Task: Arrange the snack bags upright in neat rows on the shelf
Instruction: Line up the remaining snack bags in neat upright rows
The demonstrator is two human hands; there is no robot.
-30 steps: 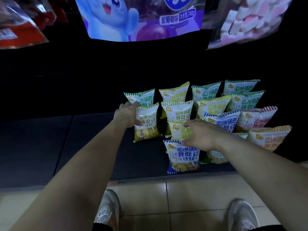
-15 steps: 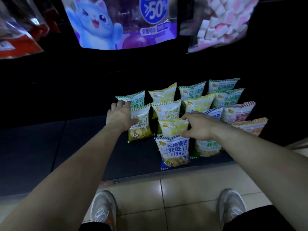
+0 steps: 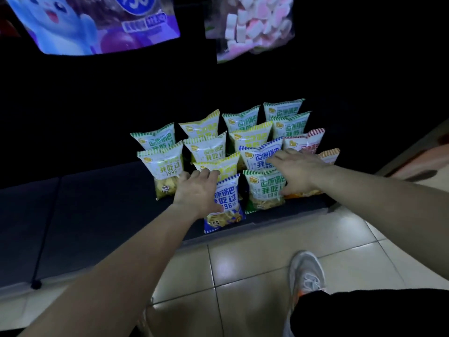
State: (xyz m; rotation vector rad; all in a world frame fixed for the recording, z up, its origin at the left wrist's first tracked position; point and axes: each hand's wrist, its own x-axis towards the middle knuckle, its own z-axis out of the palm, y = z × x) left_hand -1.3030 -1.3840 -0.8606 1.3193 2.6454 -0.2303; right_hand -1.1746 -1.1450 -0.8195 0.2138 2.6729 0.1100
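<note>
While both hands stay spread and hold nothing, the left hand point(image 3: 198, 190) covers the blue bag point(image 3: 224, 205) at the shelf's point(image 3: 97, 210) front edge, nearer than the right hand point(image 3: 297, 170).

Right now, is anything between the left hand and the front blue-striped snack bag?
Nothing visible: the left hand already lies against the blue-striped bag, overlapping its upper left side. The green-striped bag stands beside it, apart.

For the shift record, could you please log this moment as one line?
stage: straightening front rows | left hand: open on blue bag | right hand: open over green bag | shelf: bags upright
</note>
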